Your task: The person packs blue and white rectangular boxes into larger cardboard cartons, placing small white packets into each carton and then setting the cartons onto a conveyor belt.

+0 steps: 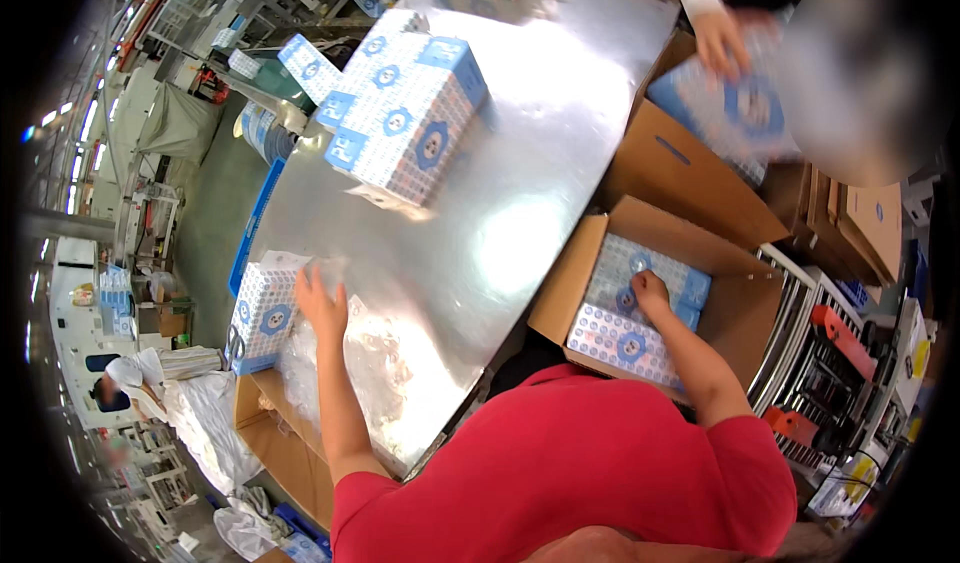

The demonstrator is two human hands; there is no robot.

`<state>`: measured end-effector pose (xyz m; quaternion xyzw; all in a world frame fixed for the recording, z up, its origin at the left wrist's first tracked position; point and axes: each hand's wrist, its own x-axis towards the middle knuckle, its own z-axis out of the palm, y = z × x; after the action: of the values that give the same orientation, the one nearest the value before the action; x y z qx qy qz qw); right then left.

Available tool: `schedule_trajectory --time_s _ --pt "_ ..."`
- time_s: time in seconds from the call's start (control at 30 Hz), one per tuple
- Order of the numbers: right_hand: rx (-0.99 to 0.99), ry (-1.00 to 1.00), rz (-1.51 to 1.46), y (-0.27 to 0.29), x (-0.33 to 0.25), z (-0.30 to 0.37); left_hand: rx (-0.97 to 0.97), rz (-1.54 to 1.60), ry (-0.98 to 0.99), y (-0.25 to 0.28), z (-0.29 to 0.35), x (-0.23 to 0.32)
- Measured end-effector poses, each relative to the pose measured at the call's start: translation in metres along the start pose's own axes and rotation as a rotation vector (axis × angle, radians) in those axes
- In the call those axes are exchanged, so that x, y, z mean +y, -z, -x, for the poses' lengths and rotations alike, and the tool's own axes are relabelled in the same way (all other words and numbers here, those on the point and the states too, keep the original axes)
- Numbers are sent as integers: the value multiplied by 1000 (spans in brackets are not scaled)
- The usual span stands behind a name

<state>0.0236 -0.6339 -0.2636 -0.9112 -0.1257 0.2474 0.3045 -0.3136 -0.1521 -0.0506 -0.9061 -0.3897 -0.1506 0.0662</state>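
Observation:
My left hand [322,303] is open, fingers spread, over the left side of the metal table [520,153]. Beside its fingertips stands a white and blue patterned pack [265,308]. Crumpled clear plastic [360,363] lies under and around my left wrist. On my right, an opened cardboard carton [740,263] holds several blue and white packs [625,348]. My right hand [650,291] reaches into it, fingers curled closed against the packs; whatever is between the fingertips is too small to make out.
Several wrapped packs [405,113] stand together at the far side of the table. At the upper right, a co-worker's hand [720,43] rests on a patterned pack [735,103] over another carton [670,168]. A roller conveyor [785,333] runs along the right. Another carton [285,443] sits at lower left.

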Motion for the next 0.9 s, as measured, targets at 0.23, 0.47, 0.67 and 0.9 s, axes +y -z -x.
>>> schedule_trajectory --time_s 0.23,0.47,0.67,0.9 --pt "-168 474 -412 49 -238 8 -111 319 228 -50 -236 57" --pt "-82 339 -527 19 -392 -66 -247 672 100 -109 -242 43" --pt "70 1416 887 29 -452 -141 -1290 838 54 -31 -162 70" --pt "-338 1562 911 28 -429 -95 -63 -139 -731 14 -205 89"
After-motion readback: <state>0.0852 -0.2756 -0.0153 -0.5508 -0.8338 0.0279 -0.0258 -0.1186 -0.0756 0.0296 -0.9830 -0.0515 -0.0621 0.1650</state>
